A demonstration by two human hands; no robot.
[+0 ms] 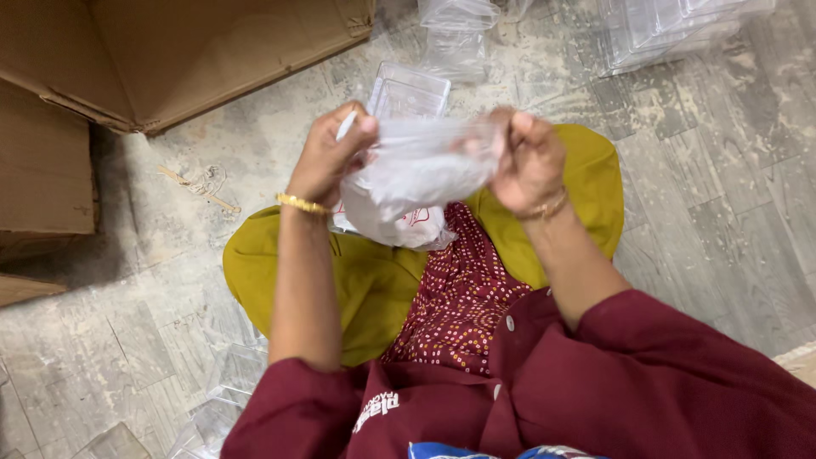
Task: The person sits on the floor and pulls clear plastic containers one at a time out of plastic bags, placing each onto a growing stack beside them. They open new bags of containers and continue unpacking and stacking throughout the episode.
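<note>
1. Thin translucent white plastic bag held up over the lap, stretched between both hands, its mouth pulled taut at the top edge
2. Left hand closed on the bag's left top corner, fingers pinched tight around the film, gold bangle at the wrist
3. Right hand closed on the bag's right top corner, fingers curled over the film, a second bangle at that wrist
4. Bag already bulging and hanging low between the hands, so seemingly filled with something pale; contents too veiled by the plastic to name
5. Judged stage: filling looks done, mouth not yet closed or tied, bag not yet set down
6. Clear rectangular plastic tray lying on the grey floor just beyond the bag, partly hidden behind it, untouched
7. More clear plastic trays stacked at top right, well apart from both hands
8. Brown cardboard box lying open at top left, further clear plastic pieces on the floor at bottom left
</note>
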